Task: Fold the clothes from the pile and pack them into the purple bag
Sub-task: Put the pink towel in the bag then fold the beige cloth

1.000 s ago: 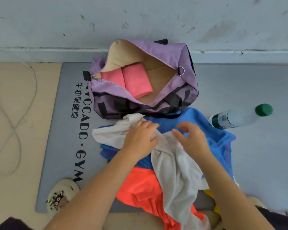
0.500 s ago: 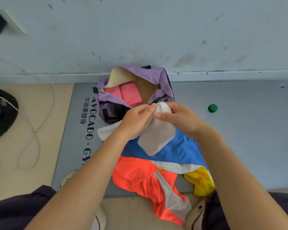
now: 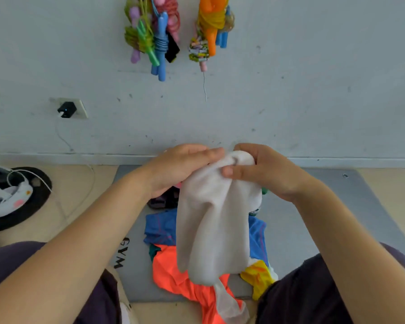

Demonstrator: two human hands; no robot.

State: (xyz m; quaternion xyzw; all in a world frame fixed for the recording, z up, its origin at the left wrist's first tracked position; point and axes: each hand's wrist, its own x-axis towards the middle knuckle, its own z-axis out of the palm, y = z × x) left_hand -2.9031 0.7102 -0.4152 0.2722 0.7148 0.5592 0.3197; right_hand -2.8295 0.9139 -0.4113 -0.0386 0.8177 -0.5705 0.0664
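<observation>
Two hands are lifting one pale white cloth garment (image 3: 211,230) clear of the pile so it can hang straight for folding. Below the grip, its long axis is running vertically, hem pointing down toward the orange garment (image 3: 173,272) and blue garment (image 3: 159,228) lying on the grey gym mat (image 3: 313,230). Right hand (image 3: 262,169) is pinching the bunched top edge; left hand (image 3: 182,169) is lying against it, fingers nearly straight.

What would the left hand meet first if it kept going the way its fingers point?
The left hand points rightward, so its fingertips would first meet the bunched top of the white garment, which they seem already to touch, then the right hand gripping it. Depth is hard to judge.
</observation>
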